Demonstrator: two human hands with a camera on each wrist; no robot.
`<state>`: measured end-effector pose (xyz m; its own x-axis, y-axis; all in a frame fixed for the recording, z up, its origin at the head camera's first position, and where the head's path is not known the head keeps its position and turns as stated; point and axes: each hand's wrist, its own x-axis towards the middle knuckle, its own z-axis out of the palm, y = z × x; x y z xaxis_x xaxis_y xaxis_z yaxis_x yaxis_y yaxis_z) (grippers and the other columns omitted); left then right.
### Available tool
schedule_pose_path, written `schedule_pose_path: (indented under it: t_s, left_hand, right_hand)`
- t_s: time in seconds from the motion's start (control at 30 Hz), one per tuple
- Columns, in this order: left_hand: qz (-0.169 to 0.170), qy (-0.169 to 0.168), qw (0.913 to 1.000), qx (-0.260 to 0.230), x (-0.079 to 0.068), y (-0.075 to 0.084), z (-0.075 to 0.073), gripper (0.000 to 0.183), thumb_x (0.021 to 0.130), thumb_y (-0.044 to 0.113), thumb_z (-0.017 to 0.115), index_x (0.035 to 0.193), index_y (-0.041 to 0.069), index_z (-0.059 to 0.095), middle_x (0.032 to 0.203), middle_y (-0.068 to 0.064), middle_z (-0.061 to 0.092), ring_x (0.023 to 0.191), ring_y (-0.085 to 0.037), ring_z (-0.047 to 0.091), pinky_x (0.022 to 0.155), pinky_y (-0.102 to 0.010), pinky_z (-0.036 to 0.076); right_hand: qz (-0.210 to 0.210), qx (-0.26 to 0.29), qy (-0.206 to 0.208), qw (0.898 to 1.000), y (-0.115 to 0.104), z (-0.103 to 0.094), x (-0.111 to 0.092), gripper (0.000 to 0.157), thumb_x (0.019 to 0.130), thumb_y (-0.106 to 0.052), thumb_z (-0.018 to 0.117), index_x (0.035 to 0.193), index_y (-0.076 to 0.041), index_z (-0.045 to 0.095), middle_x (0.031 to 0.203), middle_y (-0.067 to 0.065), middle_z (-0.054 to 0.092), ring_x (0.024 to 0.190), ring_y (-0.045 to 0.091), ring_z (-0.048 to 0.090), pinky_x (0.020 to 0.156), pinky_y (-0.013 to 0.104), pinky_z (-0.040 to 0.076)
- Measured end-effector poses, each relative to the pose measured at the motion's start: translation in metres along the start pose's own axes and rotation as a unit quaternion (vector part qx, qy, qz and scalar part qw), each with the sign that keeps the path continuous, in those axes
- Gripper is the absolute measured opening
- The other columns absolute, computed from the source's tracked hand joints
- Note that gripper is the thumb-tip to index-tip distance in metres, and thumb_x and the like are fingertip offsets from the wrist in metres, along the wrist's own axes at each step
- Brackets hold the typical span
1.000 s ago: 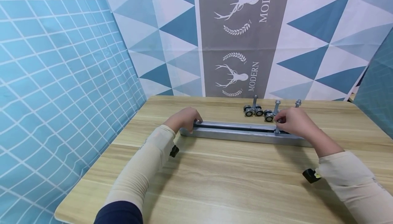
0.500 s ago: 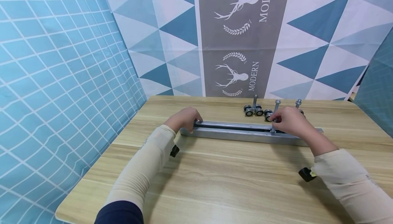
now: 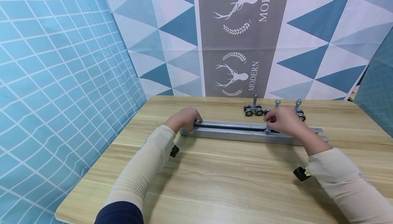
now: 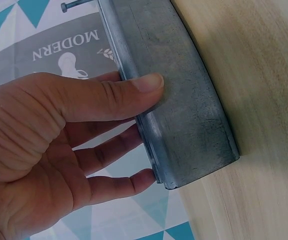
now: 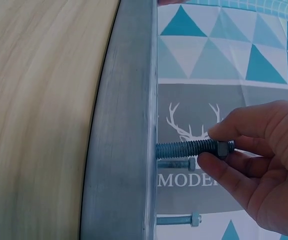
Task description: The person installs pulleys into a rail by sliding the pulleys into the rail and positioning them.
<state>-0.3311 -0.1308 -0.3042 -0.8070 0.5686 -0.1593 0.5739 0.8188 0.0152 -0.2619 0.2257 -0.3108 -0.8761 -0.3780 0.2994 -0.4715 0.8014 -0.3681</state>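
A grey metal channel rail (image 3: 227, 135) lies across the wooden table, its slot facing up. At its left end my left hand (image 3: 183, 119) grips it; in the left wrist view the thumb (image 4: 144, 87) presses the near side wall and the other fingers reach over the slotted edge. My right hand (image 3: 287, 123) pinches the top of a threaded bolt (image 5: 184, 149) by its nut (image 5: 223, 148), between thumb and fingertips. The bolt stands up out of the slot, right of the rail's middle. Whatever its lower end joins is hidden inside the rail.
Behind the rail stand a roller trolley (image 3: 253, 110) with an upright bolt, a second trolley (image 3: 277, 103) partly covered by my right hand, and a third trolley (image 3: 298, 106). A patterned cloth (image 3: 233, 39) hangs behind the table (image 3: 215, 183).
My right hand has slid the bolt leftward along the slot. More of the rail's right end and the third trolley now shows. My left hand has stayed put.
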Motion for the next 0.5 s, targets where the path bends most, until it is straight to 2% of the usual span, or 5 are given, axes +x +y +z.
schedule_pose_path:
  t_s: [0.5]
  left_hand:
    - [0.008,0.001,0.9999,0.007,0.0010,-0.0014,0.0003,0.057,0.068,-0.003,0.084,0.122,0.011,0.070,0.119,-0.004,0.068,0.107,-0.021,0.062,0.093,-0.035,0.049]
  right_hand:
    - [-0.016,0.003,0.006,1.000,-0.0076,0.0063,0.0063,0.015,0.083,0.000,0.067,0.095,0.003,0.075,0.077,0.005,0.071,0.056,0.010,0.052,0.054,0.032,0.044]
